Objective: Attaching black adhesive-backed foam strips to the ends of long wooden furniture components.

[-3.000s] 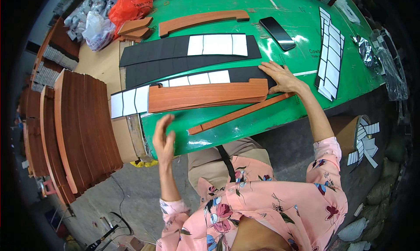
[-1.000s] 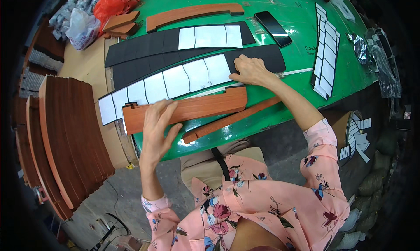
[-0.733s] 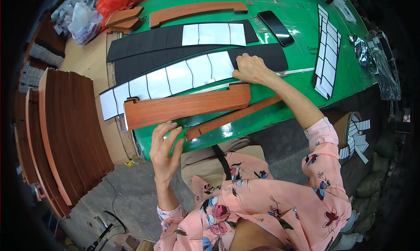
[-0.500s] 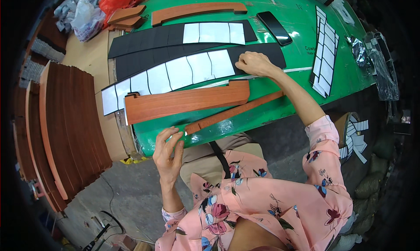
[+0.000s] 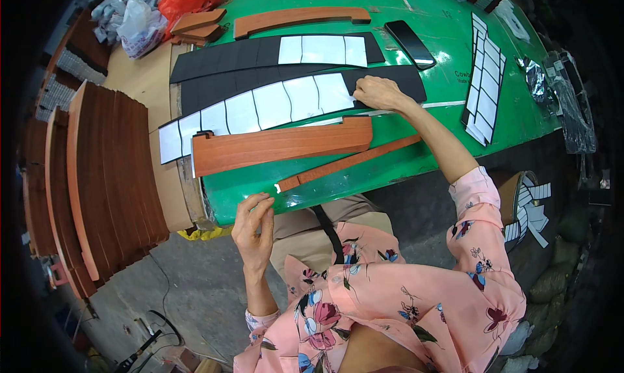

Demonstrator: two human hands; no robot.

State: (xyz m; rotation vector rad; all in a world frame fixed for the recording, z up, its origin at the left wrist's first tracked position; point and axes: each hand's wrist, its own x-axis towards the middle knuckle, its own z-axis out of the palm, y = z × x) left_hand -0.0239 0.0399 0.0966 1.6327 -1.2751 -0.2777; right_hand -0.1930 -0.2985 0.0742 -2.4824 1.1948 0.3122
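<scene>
My right hand (image 5: 378,92) is closed in a pinch at the right end of a row of white backing pieces (image 5: 279,102). These cover a long, curved black strip (image 5: 404,81), and the white edge looks slightly raised at my fingertips. My left hand (image 5: 253,226) hovers at the table's near edge, fingers apart and holding nothing. Just beyond it lies the end of a narrow wooden strip (image 5: 351,162), with a small white scrap against that end. Between the narrow strip and the black strip rests a wide reddish-brown wooden panel (image 5: 279,145) with black pieces at its upper corners.
Farther back on the green table (image 5: 448,41) are another wooden piece (image 5: 302,20), a second black strip (image 5: 227,57) and a phone (image 5: 409,44). More white-backed strips (image 5: 484,80) lie at right. Stacked wooden panels (image 5: 117,184) stand left; a bin (image 5: 520,200) with white scraps sits lower right.
The view has shifted slightly. At my right fingertips, the end of the white backing now shows a raised edge. My left hand stays by the table edge, still empty.
</scene>
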